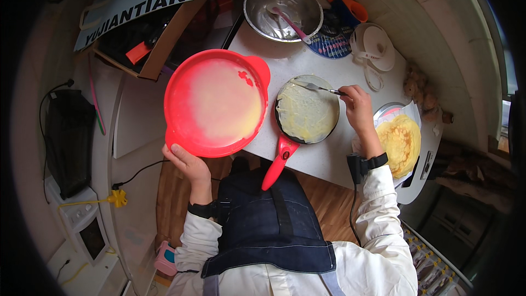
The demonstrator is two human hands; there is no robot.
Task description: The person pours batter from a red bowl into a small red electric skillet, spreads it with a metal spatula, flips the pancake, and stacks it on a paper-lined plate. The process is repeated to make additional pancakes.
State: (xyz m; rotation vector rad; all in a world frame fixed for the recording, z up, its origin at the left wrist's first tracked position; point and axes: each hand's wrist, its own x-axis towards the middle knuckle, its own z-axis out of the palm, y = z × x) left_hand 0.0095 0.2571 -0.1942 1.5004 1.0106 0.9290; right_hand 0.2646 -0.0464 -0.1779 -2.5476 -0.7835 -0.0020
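Note:
My left hand (190, 165) grips the lower rim of a red batter tray (171, 102), which holds pale batter and is raised at the left of the crepe pan. In my right hand (356, 105) is a small metal spatula (309, 85), its blade on the upper part of a thin layer of batter (307, 111). That layer covers the round plate of a crepe pan with a red handle (276, 170), resting on the white table with the handle towards me. To the right, yellow crepes (399, 144) lie on white paper over a round plate.
Behind the pan stands a steel bowl (263, 24) with a pink-handled spoon or spatula (291, 24) in it. White ribbon rolls (376, 47) and an orange and blue object (347, 6) are at the back right. An open cardboard box (172, 37) stands at the upper left.

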